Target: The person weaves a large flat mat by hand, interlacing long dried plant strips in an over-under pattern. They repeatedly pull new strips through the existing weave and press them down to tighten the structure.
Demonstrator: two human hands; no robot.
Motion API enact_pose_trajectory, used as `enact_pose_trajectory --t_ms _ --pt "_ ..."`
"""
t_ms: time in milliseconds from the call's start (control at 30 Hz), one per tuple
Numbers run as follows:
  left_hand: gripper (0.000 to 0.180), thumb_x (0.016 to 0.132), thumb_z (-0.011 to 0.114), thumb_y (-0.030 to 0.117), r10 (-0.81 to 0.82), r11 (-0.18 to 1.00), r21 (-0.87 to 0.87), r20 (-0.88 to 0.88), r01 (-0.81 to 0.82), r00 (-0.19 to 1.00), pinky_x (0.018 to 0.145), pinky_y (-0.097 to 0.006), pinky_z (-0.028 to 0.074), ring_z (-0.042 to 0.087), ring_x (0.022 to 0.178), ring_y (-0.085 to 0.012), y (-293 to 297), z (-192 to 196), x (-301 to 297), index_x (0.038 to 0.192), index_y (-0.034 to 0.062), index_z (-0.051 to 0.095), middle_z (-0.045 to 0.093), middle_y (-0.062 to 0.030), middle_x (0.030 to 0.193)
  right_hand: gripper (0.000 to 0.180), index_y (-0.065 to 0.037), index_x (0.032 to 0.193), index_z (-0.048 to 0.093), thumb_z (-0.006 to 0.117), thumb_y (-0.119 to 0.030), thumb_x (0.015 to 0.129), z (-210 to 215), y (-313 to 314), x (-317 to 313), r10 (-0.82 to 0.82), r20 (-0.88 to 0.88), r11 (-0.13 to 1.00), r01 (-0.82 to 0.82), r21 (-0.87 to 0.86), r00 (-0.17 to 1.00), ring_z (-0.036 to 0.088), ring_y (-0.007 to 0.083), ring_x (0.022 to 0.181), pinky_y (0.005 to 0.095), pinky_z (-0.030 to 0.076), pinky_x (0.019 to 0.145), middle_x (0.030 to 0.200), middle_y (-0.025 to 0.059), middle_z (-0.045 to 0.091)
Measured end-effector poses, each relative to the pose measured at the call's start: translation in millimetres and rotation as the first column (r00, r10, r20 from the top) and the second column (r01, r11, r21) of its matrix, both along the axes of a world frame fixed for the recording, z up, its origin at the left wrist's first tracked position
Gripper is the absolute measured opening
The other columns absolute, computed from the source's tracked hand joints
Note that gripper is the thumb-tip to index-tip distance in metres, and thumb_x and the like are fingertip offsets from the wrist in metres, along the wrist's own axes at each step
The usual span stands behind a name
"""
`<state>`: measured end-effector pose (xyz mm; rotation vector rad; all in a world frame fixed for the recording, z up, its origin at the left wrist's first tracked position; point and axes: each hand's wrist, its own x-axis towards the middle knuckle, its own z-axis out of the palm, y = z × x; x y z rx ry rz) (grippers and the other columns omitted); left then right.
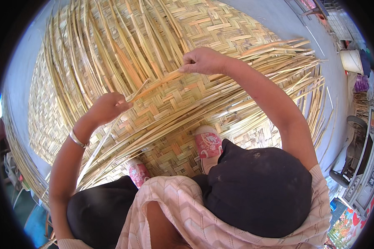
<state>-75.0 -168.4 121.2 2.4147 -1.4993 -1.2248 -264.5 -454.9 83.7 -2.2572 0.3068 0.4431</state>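
A flat reed strip (157, 84) stretches between my two hands, above a large woven reed mat (187, 89). My left hand (108, 108), with a pale bangle at the wrist, is closed on the strip's lower left end. My right hand (203, 61) pinches its upper right end. Beyond the strip, many long reed strips (112, 54) lie side by side over the mat, running away from me. Nearer to me, a loose bundle of reed strips (183, 110) crosses the mat from lower left to upper right.
My feet in pink patterned shoes (207, 142) rest on the mat between my bent knees. Grey floor (274, 18) surrounds the mat. More loose strips (18, 141) curve along the left side. At the right stand a white bucket (351, 61) and a vehicle (357, 157).
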Motion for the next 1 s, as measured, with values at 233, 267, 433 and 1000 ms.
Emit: enact_pose_trajectory --t_ms 233,267,433,1000 --pt "0.053 0.085 0.058 0.055 -0.502 0.860 0.303 0.362 0.410 0.785 0.083 -0.041 0.048 0.063 0.089 -0.0273 -45 17 -16 0.085 0.0018 0.064 0.065 -0.0130 0.089 0.036 -0.011 0.074 0.056 0.061 -0.045 0.087 19 11 -7 0.064 0.089 0.992 -0.053 -0.116 0.994 0.055 0.0234 0.063 0.0375 0.044 0.061 0.067 0.0057 0.057" --pt "0.053 0.085 0.058 0.055 -0.498 0.867 0.253 0.393 0.430 0.773 0.083 -0.041 0.048 0.063 0.089 -0.0281 -47 18 -16 0.085 0.0020 0.064 0.065 -0.0136 0.089 0.035 -0.012 0.076 0.057 0.060 -0.045 0.088 21 14 -8 0.081 0.090 0.987 -0.067 -0.149 0.993 0.056 0.0240 0.064 0.0381 0.045 0.062 0.068 0.0055 0.058" --pt "0.044 0.089 0.060 0.045 -0.265 0.934 -0.203 0.163 0.295 0.950 0.078 -0.037 0.048 0.061 0.082 -0.0217 -53 9 -33 0.091 0.0013 0.063 0.063 -0.0096 0.081 0.032 -0.013 0.080 0.058 0.057 -0.044 0.089 24 36 -9 0.122 0.195 0.974 -0.079 -0.214 0.973 0.062 0.0271 0.071 0.0405 0.047 0.064 0.073 0.0057 0.062" --pt "0.025 0.097 0.052 0.024 0.219 0.975 0.020 -0.275 -0.222 0.936 0.051 -0.029 0.045 0.053 0.049 -0.0157 -47 5 -49 0.091 0.0010 0.061 0.056 -0.0055 0.058 0.063 -0.008 0.089 0.064 0.041 -0.066 0.090 -7 -23 -42 0.034 -0.137 0.958 -0.071 -0.278 0.990 0.063 0.0275 0.081 0.0407 0.050 0.073 0.086 0.0091 0.065"
